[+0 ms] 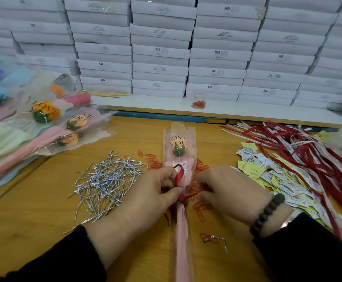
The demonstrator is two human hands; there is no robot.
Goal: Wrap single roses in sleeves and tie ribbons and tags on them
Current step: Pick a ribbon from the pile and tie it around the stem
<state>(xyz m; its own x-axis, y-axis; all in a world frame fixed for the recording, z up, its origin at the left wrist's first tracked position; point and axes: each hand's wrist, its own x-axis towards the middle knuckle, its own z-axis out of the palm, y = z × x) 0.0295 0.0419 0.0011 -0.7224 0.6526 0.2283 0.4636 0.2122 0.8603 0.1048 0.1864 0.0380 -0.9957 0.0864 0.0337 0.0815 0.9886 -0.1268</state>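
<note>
At six o'clock: left hand [156, 188] pinching ribbon [178, 176] loop, right hand [227, 192] pulling tail; tighten evenly around sleeve [181, 220].

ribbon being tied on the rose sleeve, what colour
Red ribbon, clearest in the head view.

Sleeve [178, 143] reads "LOVE YOU"; boxes [217, 53] "SGS".

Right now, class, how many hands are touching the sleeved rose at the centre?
2: the left hand pinches the red ribbon at the sleeved rose; the right hand pulls its other end.
</note>
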